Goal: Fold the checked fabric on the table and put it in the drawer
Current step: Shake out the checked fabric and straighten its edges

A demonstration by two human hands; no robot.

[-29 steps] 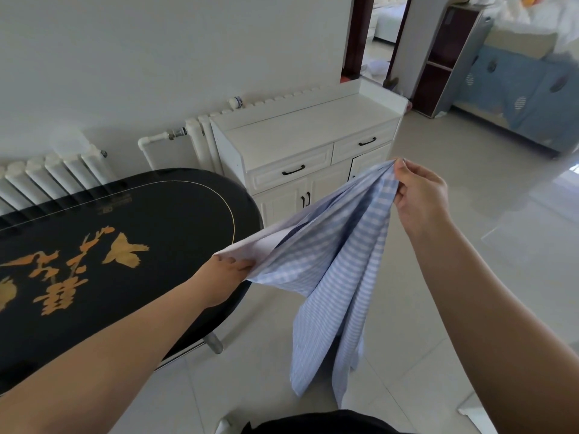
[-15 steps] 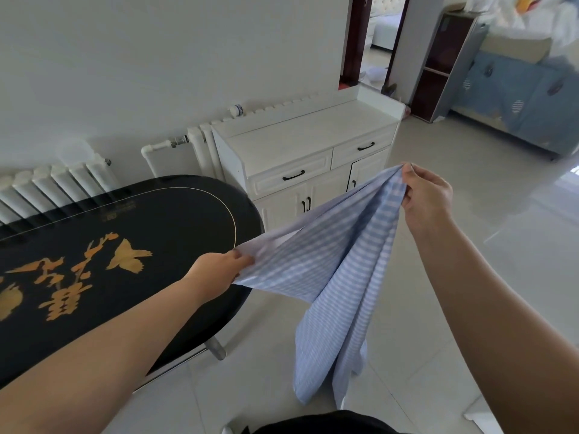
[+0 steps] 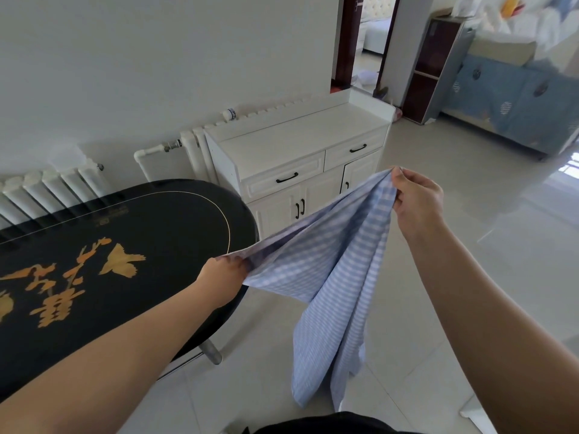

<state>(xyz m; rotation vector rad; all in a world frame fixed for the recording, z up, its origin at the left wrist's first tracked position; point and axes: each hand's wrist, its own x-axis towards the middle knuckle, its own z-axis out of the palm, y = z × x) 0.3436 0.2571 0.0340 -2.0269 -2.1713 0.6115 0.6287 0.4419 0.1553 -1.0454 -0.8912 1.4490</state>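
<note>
Light blue and white checked fabric point(image 3: 332, 277): held off the table in the air over the pale tiled floor point(image 3: 470, 277), stretched between both hands with its loose lower part hanging down. Left hand point(image 3: 221, 281): fingers closed around one gathered end, just past the rounded edge of the black oval table with gold motifs point(image 3: 125, 245). Right hand point(image 3: 418, 202): fingertips pinched on the other gathered end, held higher, in front of the white cabinet with two shut drawers and black handles point(image 3: 297, 164).
</note>
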